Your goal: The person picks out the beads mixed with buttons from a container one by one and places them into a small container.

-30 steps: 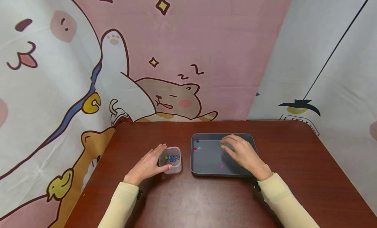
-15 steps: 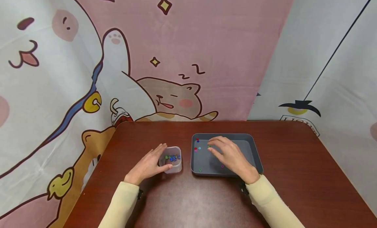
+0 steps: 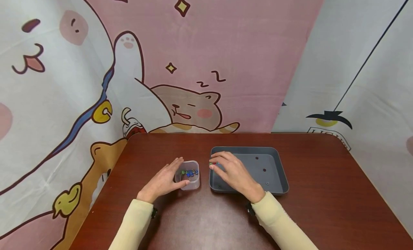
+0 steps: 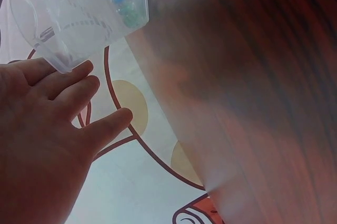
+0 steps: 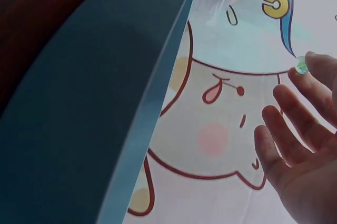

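Observation:
My left hand (image 3: 159, 182) holds a small clear plastic box (image 3: 192, 185) on the table, thumb on the near side and fingers along the far side. Several blue and green beads (image 3: 190, 173) lie inside it. Between thumb and index finger, my right hand (image 3: 235, 174) pinches a translucent green bead (image 5: 301, 65), its other fingers loosely bent. That hand is over the left rim of a grey tray (image 3: 250, 164), covering part of the tray's left side. In the left wrist view, fingertips are right at the wall of the box (image 4: 79, 34).
Several small dark spots and a ring (image 3: 267, 183) show on the tray's right half. A few red and cyan beads peek out by the right fingertips. The brown table (image 3: 206, 221) reaches back to a printed cartoon cloth (image 3: 251, 63).
My right hand has moved left across the tray, carrying the green bead from its middle to the left rim. The left hand and the box have stayed in place.

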The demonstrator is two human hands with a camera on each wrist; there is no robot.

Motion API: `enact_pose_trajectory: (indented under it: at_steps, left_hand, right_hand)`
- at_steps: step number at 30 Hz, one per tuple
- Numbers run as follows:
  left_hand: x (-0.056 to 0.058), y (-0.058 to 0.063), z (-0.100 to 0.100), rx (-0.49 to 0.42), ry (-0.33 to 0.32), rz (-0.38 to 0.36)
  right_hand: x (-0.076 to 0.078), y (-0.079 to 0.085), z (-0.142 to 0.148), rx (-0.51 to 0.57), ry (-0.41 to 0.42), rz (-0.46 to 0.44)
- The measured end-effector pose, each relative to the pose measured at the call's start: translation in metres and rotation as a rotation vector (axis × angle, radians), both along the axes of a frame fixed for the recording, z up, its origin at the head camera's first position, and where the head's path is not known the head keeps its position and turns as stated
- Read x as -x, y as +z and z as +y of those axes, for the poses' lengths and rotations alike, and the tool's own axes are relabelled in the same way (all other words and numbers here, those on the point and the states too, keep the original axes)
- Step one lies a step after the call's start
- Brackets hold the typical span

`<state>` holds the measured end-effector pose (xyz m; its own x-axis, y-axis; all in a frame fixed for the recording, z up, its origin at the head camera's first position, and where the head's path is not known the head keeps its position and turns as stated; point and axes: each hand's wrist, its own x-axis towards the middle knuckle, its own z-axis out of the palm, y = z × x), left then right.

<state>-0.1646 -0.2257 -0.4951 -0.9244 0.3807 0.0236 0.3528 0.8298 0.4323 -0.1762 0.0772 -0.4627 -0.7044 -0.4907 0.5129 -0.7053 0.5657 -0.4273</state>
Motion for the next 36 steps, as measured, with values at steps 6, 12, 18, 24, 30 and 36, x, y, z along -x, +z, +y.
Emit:
enact_pose_trajectory:
  at_steps: [6, 12, 18, 24, 30, 36]
  left_hand:
    - [0.000, 0.000, 0.001, 0.003, -0.008, 0.007]
    - [0.000, 0.002, 0.002, 0.000, -0.017, 0.007]
    - [-0.001, 0.002, 0.002, 0.002, -0.023, 0.010]
    - [-0.001, 0.002, 0.001, 0.002, -0.021, 0.007]
    - [-0.002, 0.001, 0.000, -0.007, -0.012, 0.000]
    - [-0.001, 0.002, 0.000, 0.005, -0.015, 0.010]
  right_hand:
    - [0.001, -0.004, -0.016, -0.017, 0.025, 0.000]
    - [0.004, -0.010, -0.030, -0.037, 0.057, -0.008]
    - [0.007, -0.018, -0.041, -0.079, 0.076, -0.012]
    - [0.010, -0.027, -0.050, -0.118, 0.073, -0.018]
    - [0.013, -0.033, -0.051, -0.128, 0.077, -0.012]
    - [0.015, -0.036, -0.048, -0.128, 0.073, -0.003]
